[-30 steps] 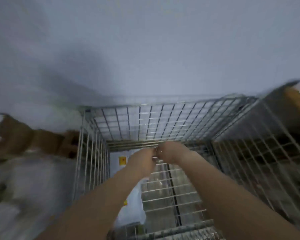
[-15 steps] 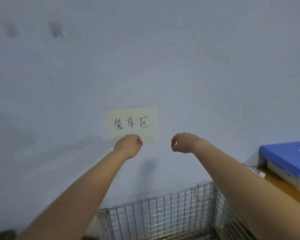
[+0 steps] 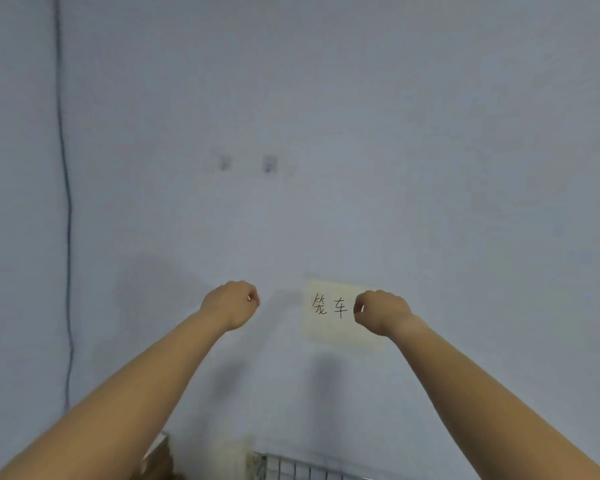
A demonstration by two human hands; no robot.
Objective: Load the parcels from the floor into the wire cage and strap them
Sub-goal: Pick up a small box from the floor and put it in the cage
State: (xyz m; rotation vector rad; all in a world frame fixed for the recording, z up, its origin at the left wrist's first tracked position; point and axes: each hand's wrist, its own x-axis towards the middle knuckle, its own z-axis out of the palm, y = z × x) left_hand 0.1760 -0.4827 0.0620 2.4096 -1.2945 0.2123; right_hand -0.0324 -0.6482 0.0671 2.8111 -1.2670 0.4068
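Above, both the left hand [image 3: 234, 303] and right hand [image 3: 381, 311] are curled into fists with no strap visible, the wire cage [image 3: 302, 470] barely showing below; we should look down before tensioning.

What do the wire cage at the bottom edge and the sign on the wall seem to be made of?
The cage looks like thin silvery-grey metal wire in a square grid; only its top shows. The sign looks like matte pale-yellow paper, flat against the wall, with dark handwritten characters.
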